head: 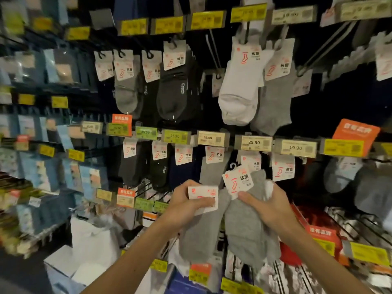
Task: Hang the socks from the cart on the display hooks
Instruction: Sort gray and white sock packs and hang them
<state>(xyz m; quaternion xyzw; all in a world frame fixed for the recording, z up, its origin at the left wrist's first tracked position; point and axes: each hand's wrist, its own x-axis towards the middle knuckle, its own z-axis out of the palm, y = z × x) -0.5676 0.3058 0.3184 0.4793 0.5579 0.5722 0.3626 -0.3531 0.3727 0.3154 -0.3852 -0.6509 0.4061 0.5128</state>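
Both hands are raised side by side, each gripping socks.

The left hand curls round the top of a grey sock pair, its thumb lying flat across the front. The right hand clutches a second grey bundle, thumb pressed on the front and fingers wrapped behind (their tips are hidden). The bare left forearm and right forearm rise from the bottom edge and angle inward, bringing the hands near each other and roughly level.
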